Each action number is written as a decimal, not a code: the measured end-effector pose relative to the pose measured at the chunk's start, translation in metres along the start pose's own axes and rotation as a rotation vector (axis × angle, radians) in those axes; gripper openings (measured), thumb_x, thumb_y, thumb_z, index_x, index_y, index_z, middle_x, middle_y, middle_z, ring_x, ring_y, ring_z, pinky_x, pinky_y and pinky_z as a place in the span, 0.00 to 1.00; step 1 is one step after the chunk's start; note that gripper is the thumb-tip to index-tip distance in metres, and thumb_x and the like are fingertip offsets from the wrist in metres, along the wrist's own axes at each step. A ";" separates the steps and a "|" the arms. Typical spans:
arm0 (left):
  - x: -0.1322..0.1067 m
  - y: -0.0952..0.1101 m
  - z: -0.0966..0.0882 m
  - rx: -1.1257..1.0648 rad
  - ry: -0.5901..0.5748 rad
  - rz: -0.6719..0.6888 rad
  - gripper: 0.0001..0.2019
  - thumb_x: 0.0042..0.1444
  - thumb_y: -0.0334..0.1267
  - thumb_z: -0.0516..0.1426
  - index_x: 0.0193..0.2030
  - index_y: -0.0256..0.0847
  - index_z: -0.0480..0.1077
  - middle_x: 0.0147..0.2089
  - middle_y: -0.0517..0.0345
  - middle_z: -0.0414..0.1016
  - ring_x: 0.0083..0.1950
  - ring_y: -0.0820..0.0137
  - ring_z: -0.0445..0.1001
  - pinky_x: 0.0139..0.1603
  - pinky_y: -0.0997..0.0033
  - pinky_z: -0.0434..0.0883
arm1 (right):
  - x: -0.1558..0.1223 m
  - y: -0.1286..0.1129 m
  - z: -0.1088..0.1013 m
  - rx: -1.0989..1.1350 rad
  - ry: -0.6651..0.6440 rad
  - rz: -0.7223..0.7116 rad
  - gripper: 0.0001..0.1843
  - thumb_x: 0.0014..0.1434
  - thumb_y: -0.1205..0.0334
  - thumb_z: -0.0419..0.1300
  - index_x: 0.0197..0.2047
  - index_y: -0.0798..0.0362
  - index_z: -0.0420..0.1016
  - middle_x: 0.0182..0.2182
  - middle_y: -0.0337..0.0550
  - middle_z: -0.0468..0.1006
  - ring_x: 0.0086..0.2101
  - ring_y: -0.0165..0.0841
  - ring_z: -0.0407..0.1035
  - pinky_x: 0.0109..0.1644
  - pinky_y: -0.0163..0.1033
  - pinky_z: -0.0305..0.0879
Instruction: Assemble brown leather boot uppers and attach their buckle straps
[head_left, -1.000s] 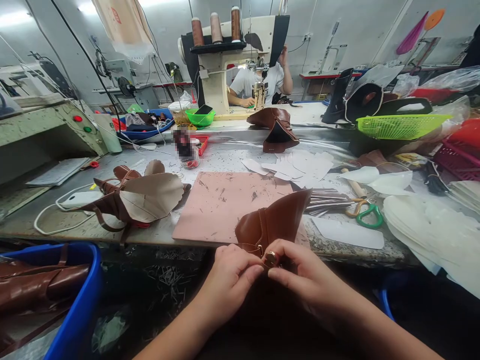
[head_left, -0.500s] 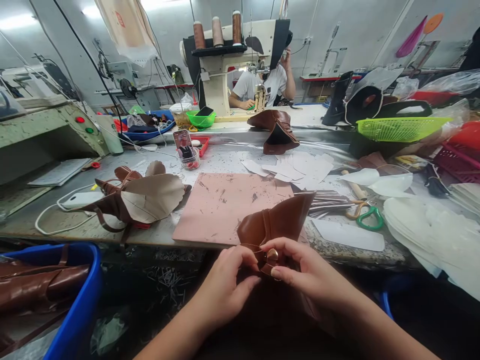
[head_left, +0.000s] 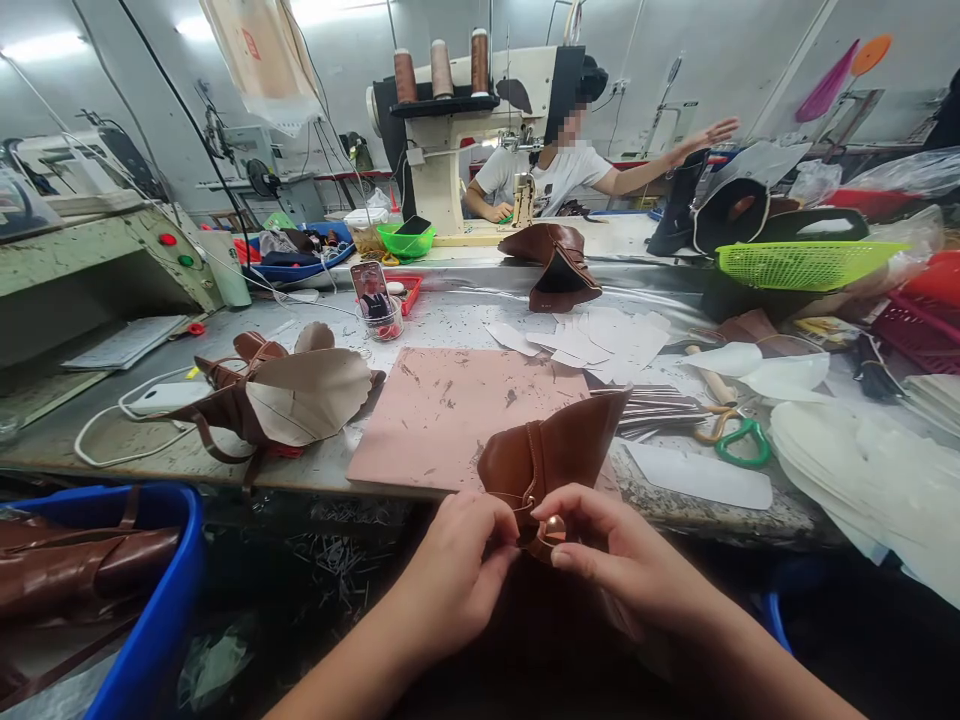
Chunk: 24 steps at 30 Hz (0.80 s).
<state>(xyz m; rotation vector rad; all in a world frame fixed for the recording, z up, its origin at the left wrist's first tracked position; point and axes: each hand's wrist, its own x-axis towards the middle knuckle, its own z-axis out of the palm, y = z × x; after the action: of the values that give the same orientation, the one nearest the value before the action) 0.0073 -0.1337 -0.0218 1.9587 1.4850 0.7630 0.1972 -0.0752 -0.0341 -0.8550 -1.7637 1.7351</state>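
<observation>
A brown leather boot upper [head_left: 555, 440] leans over the front edge of the pink board [head_left: 450, 410], its lower part dark and partly hidden under my hands. Around it runs a thin leather strap, and a shiny gold-coloured buckle [head_left: 554, 530] shows by my right fingers. My left hand [head_left: 472, 555] is closed, thumb and fingers pinching the strap. With thumb and forefinger curled, my right hand [head_left: 615, 550] grips the strap end beside the buckle. The exact spot where strap and buckle meet is partly covered by the fingers.
Another boot upper [head_left: 300, 395] lies left, a third [head_left: 555, 265] near the sewing machine [head_left: 435, 150]. Green-handled scissors [head_left: 742, 442] and white paper pieces [head_left: 840, 460] lie right. A blue tub [head_left: 191, 560] stands lower left. A co-worker [head_left: 555, 180] sits behind the machine.
My right hand and the buckle have shifted slightly right, and my left thumb has closed against the fingers. The co-worker's raised arm has stretched out to the right.
</observation>
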 end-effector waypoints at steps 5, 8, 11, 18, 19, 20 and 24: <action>0.001 0.004 0.011 0.035 0.053 0.052 0.06 0.53 0.25 0.49 0.31 0.40 0.60 0.34 0.57 0.66 0.36 0.69 0.64 0.37 0.69 0.65 | 0.003 0.000 0.001 -0.026 -0.019 -0.076 0.13 0.52 0.53 0.62 0.35 0.54 0.72 0.30 0.40 0.70 0.33 0.33 0.63 0.39 0.37 0.60; 0.002 0.004 0.014 0.048 0.083 0.073 0.06 0.53 0.25 0.50 0.31 0.39 0.61 0.33 0.56 0.67 0.36 0.69 0.64 0.36 0.69 0.64 | 0.003 0.003 0.001 -0.016 0.002 -0.125 0.14 0.54 0.50 0.61 0.31 0.54 0.70 0.28 0.39 0.68 0.32 0.32 0.62 0.37 0.36 0.59; 0.003 0.004 0.013 0.033 0.083 0.093 0.06 0.55 0.26 0.50 0.33 0.39 0.64 0.33 0.57 0.68 0.35 0.70 0.64 0.38 0.69 0.64 | 0.003 0.006 0.002 0.019 0.038 -0.100 0.17 0.55 0.47 0.60 0.30 0.53 0.69 0.28 0.39 0.68 0.31 0.32 0.62 0.37 0.36 0.59; 0.006 0.007 0.008 0.115 0.010 0.131 0.10 0.59 0.26 0.48 0.37 0.40 0.68 0.35 0.57 0.72 0.38 0.68 0.64 0.41 0.66 0.62 | 0.006 0.011 0.006 0.033 0.120 -0.107 0.18 0.58 0.45 0.56 0.30 0.53 0.65 0.28 0.39 0.67 0.30 0.31 0.61 0.35 0.36 0.60; 0.007 0.007 0.008 0.140 -0.002 0.122 0.10 0.58 0.26 0.47 0.36 0.40 0.68 0.35 0.56 0.71 0.38 0.67 0.64 0.42 0.65 0.62 | 0.006 0.012 0.007 0.030 0.121 -0.103 0.18 0.58 0.46 0.55 0.30 0.53 0.64 0.28 0.39 0.67 0.30 0.31 0.61 0.35 0.36 0.60; 0.007 0.007 0.008 0.168 -0.015 0.115 0.10 0.57 0.25 0.47 0.36 0.39 0.67 0.35 0.56 0.71 0.38 0.67 0.64 0.42 0.65 0.62 | 0.006 0.014 0.007 0.017 0.123 -0.100 0.18 0.59 0.46 0.54 0.30 0.53 0.63 0.27 0.39 0.66 0.29 0.31 0.61 0.34 0.36 0.60; 0.008 0.006 0.010 0.239 -0.017 0.087 0.09 0.55 0.24 0.48 0.35 0.39 0.66 0.34 0.55 0.70 0.38 0.66 0.64 0.41 0.64 0.63 | 0.008 0.016 0.007 -0.145 0.174 -0.108 0.15 0.60 0.50 0.52 0.30 0.52 0.60 0.25 0.38 0.65 0.27 0.31 0.61 0.32 0.37 0.60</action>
<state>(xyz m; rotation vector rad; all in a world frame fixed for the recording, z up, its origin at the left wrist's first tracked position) 0.0200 -0.1283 -0.0237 2.2129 1.5489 0.6265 0.1882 -0.0747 -0.0510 -0.9236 -1.7996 1.4340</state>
